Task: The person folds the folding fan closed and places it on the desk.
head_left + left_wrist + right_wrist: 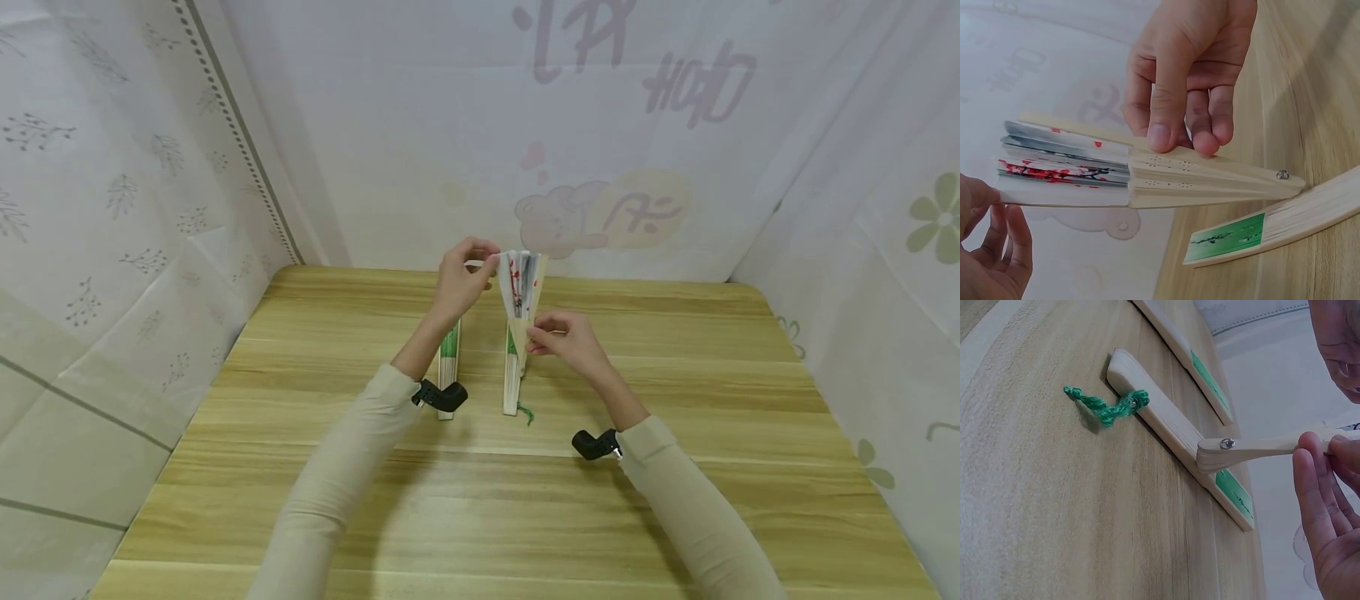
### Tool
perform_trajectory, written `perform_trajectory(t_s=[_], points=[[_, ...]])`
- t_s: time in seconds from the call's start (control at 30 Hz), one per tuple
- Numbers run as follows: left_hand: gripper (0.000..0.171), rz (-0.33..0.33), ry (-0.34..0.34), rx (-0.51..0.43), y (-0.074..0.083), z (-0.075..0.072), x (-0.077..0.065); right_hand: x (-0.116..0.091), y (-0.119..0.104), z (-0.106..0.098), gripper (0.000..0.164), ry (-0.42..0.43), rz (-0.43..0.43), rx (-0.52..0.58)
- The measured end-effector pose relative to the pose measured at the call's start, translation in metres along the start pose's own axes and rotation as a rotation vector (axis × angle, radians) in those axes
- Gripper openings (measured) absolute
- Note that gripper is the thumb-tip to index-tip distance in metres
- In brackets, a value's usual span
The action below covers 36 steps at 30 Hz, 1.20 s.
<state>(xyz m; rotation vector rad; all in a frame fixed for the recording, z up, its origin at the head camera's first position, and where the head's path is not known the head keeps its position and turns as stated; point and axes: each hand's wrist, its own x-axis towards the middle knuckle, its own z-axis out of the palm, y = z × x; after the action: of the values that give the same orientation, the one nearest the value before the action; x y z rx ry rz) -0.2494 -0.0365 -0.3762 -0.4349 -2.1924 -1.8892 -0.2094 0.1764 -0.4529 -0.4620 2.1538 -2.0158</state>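
Between both hands is a partly spread folding fan (pixel 525 287), its white leaf patterned in red and grey over pale ribs. My left hand (pixel 467 279) pinches the leaf's outer corner between thumb and fingers. Lower down, my right hand (pixel 562 340) pinches the ribs, seen closely in the right wrist view, where its fingers (pixel 1313 500) lie along the fan. The metal rivet (pixel 1282 175) shows at the narrow end. Behind that end lies a folded green fan (pixel 1154 406) with a green cord (pixel 1107 411).
A second folded green fan (pixel 447 367) lies on the wooden table (pixel 480 517), left of the first and partly behind the left forearm. Printed cloth (pixel 375 150) hangs along the table's far edge and both sides. Each wrist carries a black camera (pixel 596 444).
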Motion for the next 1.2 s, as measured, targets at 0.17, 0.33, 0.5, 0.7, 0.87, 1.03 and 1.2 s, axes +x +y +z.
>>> perform_trajectory(t_s=[0.17, 0.33, 0.5, 0.7, 0.87, 1.03, 1.2], points=[[0.013, 0.019, -0.008, -0.005, 0.0011, 0.0018, -0.0002, 0.0009, 0.0001, 0.0003, 0.016, -0.011, -0.015, 0.015], [0.014, 0.033, -0.009, -0.01, 0.0008, 0.0027, -0.0002, 0.0018, 0.001, -0.0006, 0.014, -0.025, -0.039, 0.019], [0.013, 0.032, 0.009, -0.001, 0.0029, 0.0026, 0.0002, 0.0016, -0.0012, -0.0021, 0.014, -0.042, -0.066, -0.002], [0.012, 0.025, 0.039, -0.001, 0.0044, 0.0032, 0.0004, 0.0014, -0.0043, -0.0036, 0.012, -0.058, -0.085, -0.003], [0.013, 0.041, 0.046, -0.014, 0.0051, 0.0048, 0.0003, 0.0023, -0.0034, -0.0028, 0.014, -0.089, -0.097, 0.008], [0.013, 0.028, 0.062, -0.036, 0.0046, 0.0047, 0.0, 0.0001, -0.0031, -0.0041, 0.015, -0.055, -0.081, 0.032], [0.012, 0.011, 0.071, -0.063, 0.0033, 0.0035, 0.0, -0.0025, 0.0002, -0.0072, 0.017, -0.027, -0.05, 0.055]])
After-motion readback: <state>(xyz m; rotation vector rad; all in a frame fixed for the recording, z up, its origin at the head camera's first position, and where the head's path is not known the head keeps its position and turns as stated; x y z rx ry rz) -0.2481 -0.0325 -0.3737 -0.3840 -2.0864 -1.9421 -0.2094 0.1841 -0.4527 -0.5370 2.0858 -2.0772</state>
